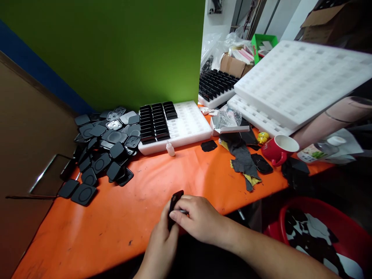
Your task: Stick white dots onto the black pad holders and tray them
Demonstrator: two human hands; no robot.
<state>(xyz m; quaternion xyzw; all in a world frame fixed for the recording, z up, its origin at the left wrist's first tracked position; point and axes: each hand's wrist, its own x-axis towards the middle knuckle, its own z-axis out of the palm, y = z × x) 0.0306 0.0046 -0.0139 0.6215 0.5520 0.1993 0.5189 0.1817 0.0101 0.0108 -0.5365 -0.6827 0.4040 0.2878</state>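
Black oblong part (175,201) stands on end between the two hands at the near edge of the orange tabletop (122,217), its long axis running up and away from the person and leaning slightly right. The left hand (161,242) comes from below, its grip closed round the lower half, so only the top end shows. The right hand (200,219) reaches in from the right, its fingertips pinched on a small silvery piece (183,212) pressed against the part's right side; what that piece is cannot be told. Both hands touch the part; the left carries it. Well apart, up and left, lies a heap of black covers (104,149); beyond, a white foam tray (186,126) is part-filled.
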